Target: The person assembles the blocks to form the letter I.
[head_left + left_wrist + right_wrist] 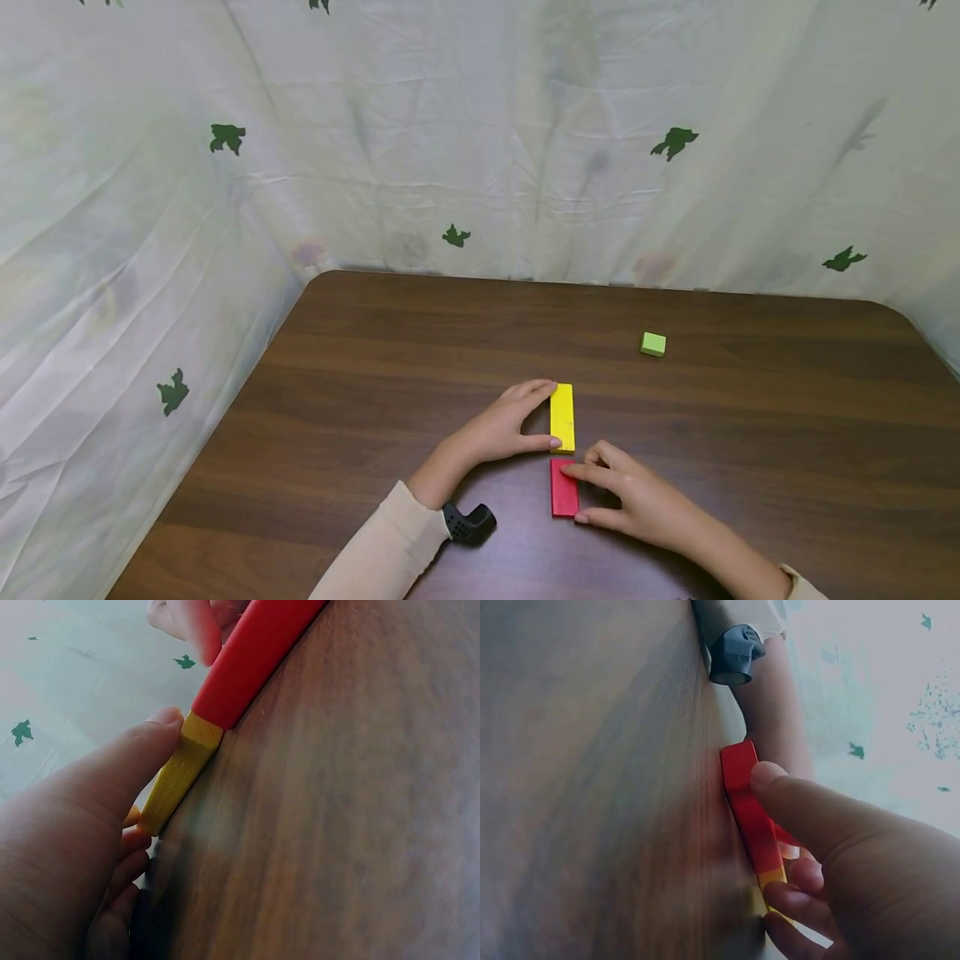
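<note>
A flat yellow block (562, 417) lies lengthwise near the middle of the table in the head view. My left hand (495, 429) pinches it from the left, thumb at its near end and fingertips by its far end. Just nearer lies a shorter red block (564, 493), roughly in line with the yellow one. My right hand (641, 502) holds this red block from the right, thumb at its near corner and forefinger by its far end. In the left wrist view the end of the red block (244, 664) stands right by the end of the yellow block (180, 776).
A small light green block (653, 344) sits farther back to the right on the brown wooden table (420, 333). A black wrist camera (470, 525) sticks out from the left sleeve. Pale cloth (510, 167) with green shapes hangs behind and beside the table.
</note>
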`<state>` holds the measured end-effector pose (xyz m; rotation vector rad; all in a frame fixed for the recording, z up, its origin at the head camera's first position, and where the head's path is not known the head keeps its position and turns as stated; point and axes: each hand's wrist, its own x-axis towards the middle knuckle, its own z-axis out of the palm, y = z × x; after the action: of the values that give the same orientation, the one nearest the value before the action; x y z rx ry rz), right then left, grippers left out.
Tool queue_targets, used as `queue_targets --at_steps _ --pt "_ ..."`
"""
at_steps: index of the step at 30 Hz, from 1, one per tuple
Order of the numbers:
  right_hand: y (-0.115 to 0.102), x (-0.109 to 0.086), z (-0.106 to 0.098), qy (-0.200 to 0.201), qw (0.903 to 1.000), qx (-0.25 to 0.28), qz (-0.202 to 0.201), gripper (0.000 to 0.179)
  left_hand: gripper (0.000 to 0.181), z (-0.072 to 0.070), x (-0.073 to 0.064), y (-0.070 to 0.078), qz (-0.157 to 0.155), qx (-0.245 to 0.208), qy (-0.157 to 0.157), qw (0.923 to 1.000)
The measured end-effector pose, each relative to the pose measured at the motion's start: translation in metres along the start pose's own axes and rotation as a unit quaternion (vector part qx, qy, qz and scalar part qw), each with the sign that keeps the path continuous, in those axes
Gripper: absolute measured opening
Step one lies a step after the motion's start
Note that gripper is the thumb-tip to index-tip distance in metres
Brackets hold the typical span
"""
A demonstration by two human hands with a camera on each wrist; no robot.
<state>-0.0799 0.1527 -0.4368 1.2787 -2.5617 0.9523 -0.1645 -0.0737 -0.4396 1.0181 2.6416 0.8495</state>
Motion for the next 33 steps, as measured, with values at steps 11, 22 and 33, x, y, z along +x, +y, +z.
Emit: queue_targets --at_steps 11,22,33 --pt "-0.0009 -0.0009 0.0018 0.006 0.9998 0.001 0.017 0.048 0.078 0.0016 0.0005 -0.0004 0.0 0.0 0.0 1.0" --pt "-0.0003 -0.0013 0.0032 0.003 0.9994 0.001 0.034 0.048 0.078 0.0021 0.0004 -0.0011 -0.004 -0.001 -0.002 1.0" --pt "0.0013 -0.0007 0.0036 0.004 0.9991 0.008 0.04 0.049 0.077 -0.0001 0.0007 0.0001 0.011 0.009 0.002 0.9999"
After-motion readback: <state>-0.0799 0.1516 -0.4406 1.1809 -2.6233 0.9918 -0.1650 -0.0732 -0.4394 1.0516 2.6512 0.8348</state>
